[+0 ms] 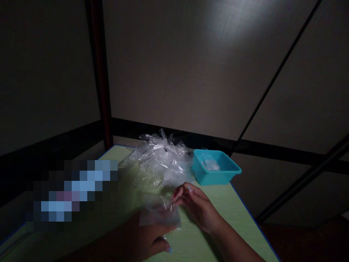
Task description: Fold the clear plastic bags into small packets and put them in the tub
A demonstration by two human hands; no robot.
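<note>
From my end, the bag [160, 214] is in front of me, above the near part of the table [231, 209]. The grip of the right hand [198, 209] is narrow, its fingertips seemingly pinched on the upper right corner of the film. The left hand [152, 236] is at the lower edge, partly behind the film; I cannot tell whether it holds the bag or merely touches it.

My main worry is that pinch: it has only a little of the thin film, so a sharp pull could slip it free or stretch and tear the corner. If the left hand is not really holding, the bag could swing or fold over on itself. Film this clear, in light this dim, makes its edges and layers easy for me to misjudge.

Just beyond the hands, the heap [160, 162] of crumpled clear plastic is loose, and a wide sweep might snag it or drag some along. The bin [214, 178], with a packet [211, 164] inside, stands close to the table's right edge; a careless knock from the right hand could tip it off.
</note>
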